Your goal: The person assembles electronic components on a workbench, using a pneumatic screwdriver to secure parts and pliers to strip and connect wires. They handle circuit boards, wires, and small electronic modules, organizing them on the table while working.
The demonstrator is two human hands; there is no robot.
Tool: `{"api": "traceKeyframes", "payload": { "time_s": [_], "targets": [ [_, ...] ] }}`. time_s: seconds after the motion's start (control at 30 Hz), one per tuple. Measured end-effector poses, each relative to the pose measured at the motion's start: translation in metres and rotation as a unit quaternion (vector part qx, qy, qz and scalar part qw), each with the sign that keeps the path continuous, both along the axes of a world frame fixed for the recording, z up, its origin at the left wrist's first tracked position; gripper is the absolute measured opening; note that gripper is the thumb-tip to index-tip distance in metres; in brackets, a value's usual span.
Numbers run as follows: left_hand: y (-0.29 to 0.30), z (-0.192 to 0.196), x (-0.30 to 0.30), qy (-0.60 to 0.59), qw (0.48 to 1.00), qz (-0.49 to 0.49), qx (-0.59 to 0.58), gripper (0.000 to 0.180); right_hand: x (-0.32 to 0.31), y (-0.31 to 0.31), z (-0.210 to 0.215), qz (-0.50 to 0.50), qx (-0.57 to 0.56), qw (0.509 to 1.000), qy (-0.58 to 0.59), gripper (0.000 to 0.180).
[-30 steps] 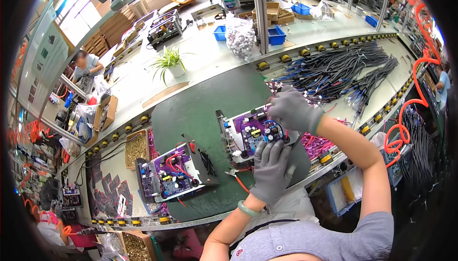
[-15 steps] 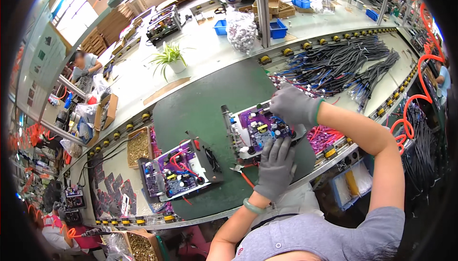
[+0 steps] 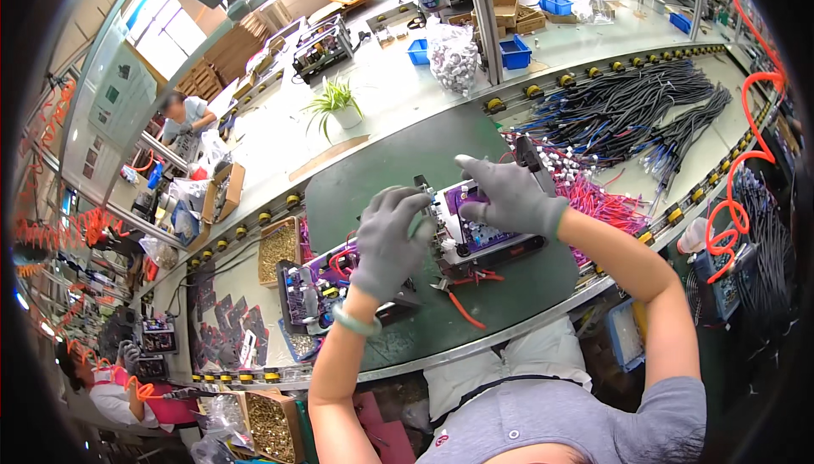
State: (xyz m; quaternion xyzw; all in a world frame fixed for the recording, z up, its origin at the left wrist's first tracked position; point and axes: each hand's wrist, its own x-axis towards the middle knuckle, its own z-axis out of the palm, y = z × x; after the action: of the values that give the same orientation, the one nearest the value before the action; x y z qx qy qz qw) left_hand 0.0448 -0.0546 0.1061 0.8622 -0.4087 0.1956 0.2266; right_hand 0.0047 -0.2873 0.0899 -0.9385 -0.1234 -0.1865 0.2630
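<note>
Both my hands wear grey gloves. My left hand [image 3: 388, 242] grips the left end of a purple circuit board in a metal frame [image 3: 480, 235], lifted a little above the dark green mat [image 3: 398, 167]. My right hand [image 3: 507, 197] lies across the top right of that same board with its fingers curled over it. A second purple board assembly with red wires [image 3: 318, 287] lies on the mat just left of my left wrist. Red-handled cutters [image 3: 462, 287] lie on the mat beneath the held board.
Bundles of black cables [image 3: 644, 103] and pink wires [image 3: 606, 201] lie to the right. A tray of brass parts [image 3: 277, 248] sits at the left. A potted plant [image 3: 337, 108] and blue bins [image 3: 514, 53] stand farther back. Other people work at the left [image 3: 182, 116].
My left hand has moved from the near edge of the board up to its left end. The board now sits tilted and raised between both hands.
</note>
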Motion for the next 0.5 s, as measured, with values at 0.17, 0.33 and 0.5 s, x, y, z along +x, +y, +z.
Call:
{"api": "traceKeyframes", "payload": {
  "time_s": [0.17,0.33,0.5],
  "targets": [
    [-0.018,0.004,0.028,0.124,0.977,-0.053,0.167,0.034,0.005,0.013,-0.004,0.087,0.157,0.984,0.000,0.014],
    [-0.034,0.010,0.023,0.093,0.938,-0.072,0.326,0.038,-0.004,0.000,-0.012,0.060,0.211,0.975,0.010,0.012],
    [-0.062,0.010,0.013,0.073,0.855,-0.029,0.513,0.038,-0.002,-0.008,-0.028,0.074,0.242,0.967,0.025,0.013]
  ]
}}
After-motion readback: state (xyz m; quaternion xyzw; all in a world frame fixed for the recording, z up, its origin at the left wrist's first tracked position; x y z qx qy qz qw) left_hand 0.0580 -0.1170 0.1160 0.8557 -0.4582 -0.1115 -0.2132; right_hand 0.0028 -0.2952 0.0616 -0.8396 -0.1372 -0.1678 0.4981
